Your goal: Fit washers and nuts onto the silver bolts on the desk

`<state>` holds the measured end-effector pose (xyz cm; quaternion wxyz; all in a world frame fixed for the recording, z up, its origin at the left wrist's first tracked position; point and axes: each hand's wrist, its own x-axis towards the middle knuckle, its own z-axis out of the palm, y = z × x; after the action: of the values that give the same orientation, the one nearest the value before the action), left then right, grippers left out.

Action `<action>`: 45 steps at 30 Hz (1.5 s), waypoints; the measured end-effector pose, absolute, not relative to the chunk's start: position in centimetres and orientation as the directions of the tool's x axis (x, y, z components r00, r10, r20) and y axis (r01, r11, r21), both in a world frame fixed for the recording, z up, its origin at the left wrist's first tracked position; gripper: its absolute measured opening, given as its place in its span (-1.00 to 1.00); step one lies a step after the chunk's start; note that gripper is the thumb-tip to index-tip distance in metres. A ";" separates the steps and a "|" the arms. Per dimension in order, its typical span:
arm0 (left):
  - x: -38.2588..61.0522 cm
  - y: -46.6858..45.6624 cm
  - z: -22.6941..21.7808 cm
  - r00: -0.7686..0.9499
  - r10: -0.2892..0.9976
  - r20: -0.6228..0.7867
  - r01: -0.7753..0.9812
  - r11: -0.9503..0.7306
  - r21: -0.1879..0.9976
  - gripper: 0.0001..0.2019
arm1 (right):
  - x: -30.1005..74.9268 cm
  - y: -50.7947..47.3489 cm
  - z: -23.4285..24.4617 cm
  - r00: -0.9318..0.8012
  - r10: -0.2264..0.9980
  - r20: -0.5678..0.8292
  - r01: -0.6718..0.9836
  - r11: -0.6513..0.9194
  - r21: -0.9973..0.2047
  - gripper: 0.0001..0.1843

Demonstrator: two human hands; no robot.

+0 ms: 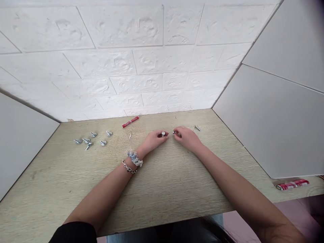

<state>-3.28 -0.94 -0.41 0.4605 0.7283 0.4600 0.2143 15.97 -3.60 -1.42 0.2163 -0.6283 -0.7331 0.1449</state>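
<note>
In the middle of the table, my left hand [154,140] pinches a silver bolt [163,134] with its round head turned up toward me. Just across a small gap, the fingertips of my right hand [186,136] close on a small silver metal piece [173,132], which looks like a nut, partly covered by the fingers. The two pieces are apart. Beyond my right hand lies a single bolt [197,128] on its side. Off to the left, several bolts with washers [86,140] are scattered loosely on the wood.
A red tube-shaped wrapper or battery pair [130,122] lies near the white brick wall [149,67]. Another red one [292,184] is at the right front edge. Grey panels [273,118] flank the wooden table [162,195]. A tiny pale scrap [130,135] lies left of my hands.
</note>
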 end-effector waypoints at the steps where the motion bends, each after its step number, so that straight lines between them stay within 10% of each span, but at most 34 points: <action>1: -3.3 -0.9 -0.5 0.475 0.873 -0.111 0.478 -0.150 0.866 -0.68 | 16.2 -3.6 -1.3 -0.113 0.986 0.125 0.895 0.156 -0.419 -0.78; 10: -2.9 -0.8 -1.1 0.468 0.883 -0.031 0.476 -0.222 0.851 -0.66 | 16.8 -3.4 -1.5 -0.015 0.986 0.167 0.991 0.037 -0.125 -0.70; 14: -2.7 -0.8 -1.3 0.467 0.880 -0.087 0.464 -0.160 0.871 -0.64 | 17.7 -2.9 -2.0 0.051 0.969 0.242 0.977 0.002 -0.212 -0.74; 23: -2.5 -0.8 -0.6 0.482 0.875 -0.039 0.523 -0.252 0.815 -0.80 | 14.8 -4.1 -1.5 -0.399 0.831 0.388 0.733 0.543 -0.410 -0.66; 41: -2.0 -1.3 -0.1 0.549 0.835 0.007 0.566 -0.378 0.733 -0.69 | 14.9 -3.8 -1.6 -0.287 0.893 0.346 0.795 0.424 -0.434 -0.81; 45: -2.0 -1.3 -0.2 0.539 0.842 0.015 0.581 -0.385 0.717 -0.70 | 15.0 -3.9 -1.7 -0.260 0.908 0.328 0.825 0.386 -0.414 -0.57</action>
<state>-2.00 -1.29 -0.23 0.3383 0.8095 0.4395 0.1928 14.98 -3.85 -1.69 0.2631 -0.5486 -0.7897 0.0795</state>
